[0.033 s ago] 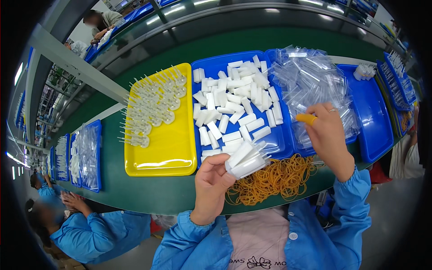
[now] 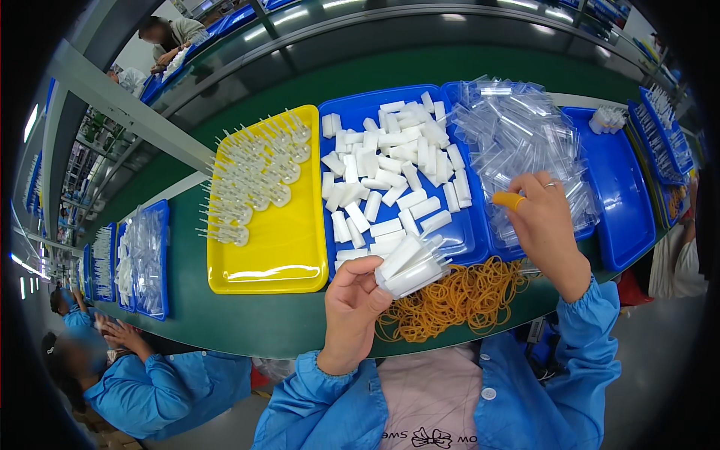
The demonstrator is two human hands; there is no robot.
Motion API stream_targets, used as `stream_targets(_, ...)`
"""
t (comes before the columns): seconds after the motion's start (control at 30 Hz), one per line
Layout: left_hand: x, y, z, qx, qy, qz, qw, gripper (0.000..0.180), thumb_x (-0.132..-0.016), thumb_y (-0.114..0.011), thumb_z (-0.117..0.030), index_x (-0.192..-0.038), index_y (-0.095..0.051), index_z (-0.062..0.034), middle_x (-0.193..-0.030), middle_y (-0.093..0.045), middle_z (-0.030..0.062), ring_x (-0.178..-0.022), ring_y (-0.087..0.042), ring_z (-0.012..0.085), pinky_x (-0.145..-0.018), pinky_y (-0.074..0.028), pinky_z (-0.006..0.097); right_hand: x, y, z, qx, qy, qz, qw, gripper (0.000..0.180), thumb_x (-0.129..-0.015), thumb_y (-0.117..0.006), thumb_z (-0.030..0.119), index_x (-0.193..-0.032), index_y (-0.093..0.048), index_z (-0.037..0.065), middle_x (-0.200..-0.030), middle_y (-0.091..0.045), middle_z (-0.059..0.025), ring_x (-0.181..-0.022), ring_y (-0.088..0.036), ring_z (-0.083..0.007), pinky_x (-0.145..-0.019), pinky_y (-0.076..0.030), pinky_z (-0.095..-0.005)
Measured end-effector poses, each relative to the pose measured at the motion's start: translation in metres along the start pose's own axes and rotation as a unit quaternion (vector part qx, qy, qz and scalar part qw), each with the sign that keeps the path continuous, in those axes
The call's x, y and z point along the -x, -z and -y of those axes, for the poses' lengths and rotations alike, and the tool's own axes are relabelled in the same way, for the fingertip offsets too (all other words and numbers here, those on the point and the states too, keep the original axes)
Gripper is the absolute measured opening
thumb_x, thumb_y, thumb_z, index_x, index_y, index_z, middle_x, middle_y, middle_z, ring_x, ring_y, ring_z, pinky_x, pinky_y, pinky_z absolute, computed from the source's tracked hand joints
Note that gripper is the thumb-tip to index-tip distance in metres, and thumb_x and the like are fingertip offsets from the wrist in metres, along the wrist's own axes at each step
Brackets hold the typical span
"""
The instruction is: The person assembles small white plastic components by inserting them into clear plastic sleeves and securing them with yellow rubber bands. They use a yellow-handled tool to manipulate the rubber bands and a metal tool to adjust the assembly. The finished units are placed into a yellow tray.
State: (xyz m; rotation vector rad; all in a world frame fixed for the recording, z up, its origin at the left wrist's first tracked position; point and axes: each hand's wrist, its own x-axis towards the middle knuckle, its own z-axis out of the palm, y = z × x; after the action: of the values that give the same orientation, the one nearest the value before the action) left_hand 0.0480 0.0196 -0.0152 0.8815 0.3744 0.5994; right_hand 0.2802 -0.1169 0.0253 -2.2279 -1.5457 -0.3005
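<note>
Head view: the left hand (image 2: pixel 352 304) has its grip closed around a fanned bundle of white tubes (image 2: pixel 409 266), held above the rubber bands (image 2: pixel 450 296) on the desk (image 2: pixel 247 322). The right hand (image 2: pixel 544 225), beyond and to the right of that grip, rests loosely curled on the clear bags (image 2: pixel 517 135); it probably pinches one. Keep the bundle squared and tight while drawing a single bag free.
</note>
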Motion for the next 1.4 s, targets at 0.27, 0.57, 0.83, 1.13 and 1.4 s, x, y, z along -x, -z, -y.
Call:
stream_targets(0.27,0.000,-0.001,0.002,-0.004,0.007,-0.003,1.000,0.039,-0.082,-0.066,-0.004,-0.116,-0.048,-0.0007,-0.113,-0.057,0.0120,-0.106,-0.055,0.0192,-0.091,-0.043,0.032,-0.003,0.007,-0.003,0.011,0.019,0.038,0.999,0.026,-0.071,-0.064,0.001,-0.096,-0.064,0.004,-0.090,-0.056,-0.0094,-0.085,-0.053,-0.0269,-0.074,-0.042,-0.0376)
stream_targets(0.57,0.002,-0.006,0.008,-0.109,-0.102,0.047,0.988,0.039,-0.075,-0.071,0.003,-0.109,-0.053,0.0027,-0.114,-0.048,0.0115,-0.107,-0.053,0.0196,-0.092,-0.046,0.032,0.009,0.018,0.054,-0.637,-0.206,-0.075,0.739,0.042,-0.079,-0.054,-0.007,-0.121,-0.045,-0.004,-0.105,-0.060,-0.0146,-0.094,-0.060,-0.0168,-0.086,-0.047,-0.0292)
stream_targets(0.83,0.006,-0.010,0.003,-0.183,-0.158,0.071,0.968,0.039,-0.073,-0.074,-0.001,-0.107,-0.055,0.0027,-0.112,-0.048,0.0125,-0.103,-0.054,0.0188,-0.090,-0.047,0.031,0.015,0.010,0.064,-0.652,-0.202,-0.098,0.724,0.044,-0.078,-0.055,-0.009,-0.120,-0.044,-0.003,-0.106,-0.059,-0.0159,-0.094,-0.060,-0.0186,-0.087,-0.047,-0.0313)
stream_targets(1.13,0.008,-0.019,-0.002,-0.246,-0.155,0.064,0.955,0.044,-0.072,-0.073,0.001,-0.113,-0.057,0.0020,-0.111,-0.049,0.0125,-0.099,-0.055,0.0193,-0.085,-0.047,0.030,0.019,0.013,0.059,-0.663,-0.210,-0.035,0.718,0.036,-0.078,-0.056,-0.007,-0.113,-0.048,-0.003,-0.104,-0.061,-0.0162,-0.096,-0.060,-0.0178,-0.088,-0.047,-0.0307)
stream_targets(1.4,0.004,-0.027,-0.024,-0.456,-0.150,0.163,0.862,0.049,-0.072,-0.072,-0.004,-0.119,-0.058,-0.0018,-0.104,-0.045,0.0099,-0.089,-0.051,0.0190,-0.078,-0.044,0.028,0.021,0.013,0.058,-0.652,-0.195,-0.016,0.732,0.036,-0.079,-0.057,-0.008,-0.114,-0.049,-0.003,-0.104,-0.061,-0.0160,-0.098,-0.060,-0.0175,-0.088,-0.047,-0.0309)
